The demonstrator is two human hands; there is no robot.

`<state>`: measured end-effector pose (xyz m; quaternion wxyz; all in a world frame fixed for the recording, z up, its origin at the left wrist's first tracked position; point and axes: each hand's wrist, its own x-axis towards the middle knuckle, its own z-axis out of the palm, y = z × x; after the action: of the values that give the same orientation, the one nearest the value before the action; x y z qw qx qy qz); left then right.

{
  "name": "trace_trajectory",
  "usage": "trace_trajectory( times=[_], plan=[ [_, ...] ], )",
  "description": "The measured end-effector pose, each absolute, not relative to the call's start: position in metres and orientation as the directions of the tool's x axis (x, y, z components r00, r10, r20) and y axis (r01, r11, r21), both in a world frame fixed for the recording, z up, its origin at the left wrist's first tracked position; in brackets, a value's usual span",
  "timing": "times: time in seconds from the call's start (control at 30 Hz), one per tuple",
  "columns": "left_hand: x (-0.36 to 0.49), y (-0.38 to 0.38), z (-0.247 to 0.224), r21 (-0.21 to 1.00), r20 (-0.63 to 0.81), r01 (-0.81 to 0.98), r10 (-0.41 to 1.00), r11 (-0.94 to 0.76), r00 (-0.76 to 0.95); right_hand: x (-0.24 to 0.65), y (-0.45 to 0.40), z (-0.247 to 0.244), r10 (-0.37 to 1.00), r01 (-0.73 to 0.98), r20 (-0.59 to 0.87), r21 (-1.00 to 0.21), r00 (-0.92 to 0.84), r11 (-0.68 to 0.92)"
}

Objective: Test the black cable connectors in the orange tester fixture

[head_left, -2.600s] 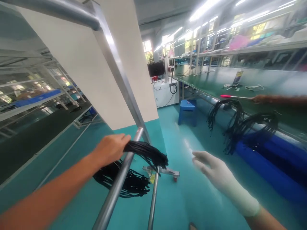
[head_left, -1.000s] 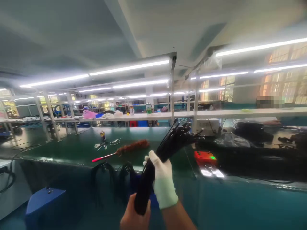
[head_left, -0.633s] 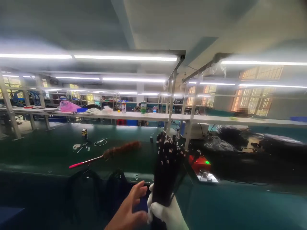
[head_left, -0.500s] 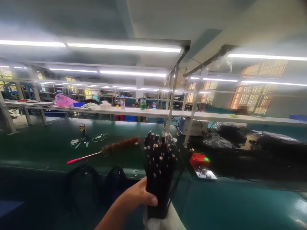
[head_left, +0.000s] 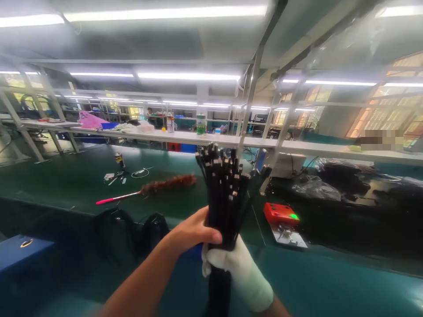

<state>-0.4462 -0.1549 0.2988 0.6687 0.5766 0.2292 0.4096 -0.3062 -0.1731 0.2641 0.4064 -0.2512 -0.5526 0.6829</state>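
A thick bundle of black cables (head_left: 224, 189) stands upright in front of me, its many small light-tipped ends fanned out at the top. Bare, my left hand (head_left: 198, 229) is wrapped round the middle of the bundle, thumb across the near side. Just below it, my right hand (head_left: 234, 264), in a white glove, grips the same bundle. The lower part of the cables hangs down past the glove and out of the frame. Some fingers of both hands are hidden behind the cables.
On the green bench (head_left: 79, 176) lie a brown duster (head_left: 168, 183) with a pink handle, a spray can (head_left: 119, 160) and small white parts. A red device (head_left: 280, 214) with a green light stands right, near plastic bags (head_left: 317, 188). A blue surface (head_left: 23, 253) is at lower left.
The bundle and both hands appear higher in the picture, and the gloved right hand now shows clearly round the cables. The view has tilted down. My left hand keeps its hold.
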Motion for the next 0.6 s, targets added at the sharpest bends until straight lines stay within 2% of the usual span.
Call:
trace_trajectory(
  times=[0.1, 0.17, 0.23, 0.3, 0.4, 0.6],
  plan=[
    [-0.455, -0.158, 0.260, 0.959, 0.175, -0.283, 0.754, 0.014, 0.633, -0.294, -0.161, 0.275, 0.845, -0.372, 0.188, -0.928, -0.501, -0.014],
    [-0.451, -0.167, 0.229, 0.972, 0.137, -0.236, 0.789, 0.011, 0.599, -0.292, -0.152, 0.277, 0.866, -0.409, 0.165, -0.911, -0.473, -0.049],
    [-0.436, -0.177, 0.204, 0.985, 0.062, -0.171, 0.877, 0.024, 0.476, -0.296, -0.146, 0.277, 0.893, -0.437, 0.112, -0.894, -0.437, -0.102],
    [-0.418, -0.184, 0.189, 0.989, -0.024, -0.138, 0.974, 0.056, 0.223, -0.303, -0.142, 0.274, 0.924, -0.461, 0.059, -0.877, -0.379, -0.133],
    [-0.403, -0.185, 0.184, 0.992, -0.043, -0.117, 0.993, 0.056, 0.110, -0.313, -0.143, 0.270, 0.949, -0.475, 0.014, -0.868, -0.316, -0.145],
    [-0.426, -0.178, 0.196, 0.998, -0.011, -0.052, 0.986, 0.020, 0.163, -0.325, -0.153, 0.257, 0.930, -0.441, 0.028, -0.886, -0.367, -0.147]
  ],
)
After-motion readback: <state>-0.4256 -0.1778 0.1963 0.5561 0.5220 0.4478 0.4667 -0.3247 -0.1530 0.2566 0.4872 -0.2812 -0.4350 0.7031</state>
